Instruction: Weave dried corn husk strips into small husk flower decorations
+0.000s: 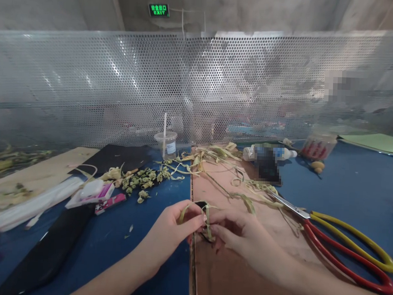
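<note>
My left hand (181,226) and my right hand (241,235) meet over the seam between the blue and brown surfaces. Between their fingertips is a pale green dried leaf strip (208,216), pinched from both sides. A dark bit shows behind the fingers, too hidden to make out. More dried leaf strips (215,154) lie loose beyond my hands on the brown board (224,178). To the left, a heap of small green knotted leaf pieces (145,180) rests on the blue surface.
Scissors (306,216) with red and yellow handles lie at right. A plastic cup with straw (166,144), a bottle (283,153) and a jar (319,145) stand or lie farther back. At left are a tissue pack (92,191) and a black object (51,245). A perforated metal screen (147,77) closes the back.
</note>
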The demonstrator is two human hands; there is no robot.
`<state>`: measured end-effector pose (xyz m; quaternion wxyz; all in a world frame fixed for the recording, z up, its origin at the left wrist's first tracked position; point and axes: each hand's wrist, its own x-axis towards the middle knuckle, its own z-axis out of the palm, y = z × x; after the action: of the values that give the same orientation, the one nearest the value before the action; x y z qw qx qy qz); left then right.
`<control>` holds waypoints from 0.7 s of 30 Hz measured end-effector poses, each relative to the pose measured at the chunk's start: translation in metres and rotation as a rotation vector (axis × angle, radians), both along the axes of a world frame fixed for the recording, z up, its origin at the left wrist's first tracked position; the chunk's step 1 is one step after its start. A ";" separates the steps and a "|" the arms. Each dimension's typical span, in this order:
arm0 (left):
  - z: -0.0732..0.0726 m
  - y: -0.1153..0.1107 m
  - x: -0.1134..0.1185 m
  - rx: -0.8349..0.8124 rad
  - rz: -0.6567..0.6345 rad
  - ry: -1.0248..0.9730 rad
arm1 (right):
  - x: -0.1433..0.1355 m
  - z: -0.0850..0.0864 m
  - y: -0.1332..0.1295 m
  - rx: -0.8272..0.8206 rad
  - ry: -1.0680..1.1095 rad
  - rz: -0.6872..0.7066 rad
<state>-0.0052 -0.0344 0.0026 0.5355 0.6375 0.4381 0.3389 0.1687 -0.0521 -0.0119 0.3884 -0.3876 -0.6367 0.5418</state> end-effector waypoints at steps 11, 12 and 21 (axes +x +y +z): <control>-0.005 0.000 0.000 -0.046 -0.064 -0.083 | -0.002 -0.008 0.000 0.010 0.020 -0.007; -0.005 0.000 0.001 -0.070 -0.073 -0.107 | -0.002 -0.007 -0.001 0.012 0.022 -0.001; -0.004 -0.004 0.003 -0.201 0.011 -0.133 | 0.000 -0.008 0.000 0.232 -0.304 -0.088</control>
<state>-0.0019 -0.0386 -0.0011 0.6229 0.5542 0.4367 0.3377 0.1685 -0.0522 -0.0203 0.3531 -0.4450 -0.7286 0.3826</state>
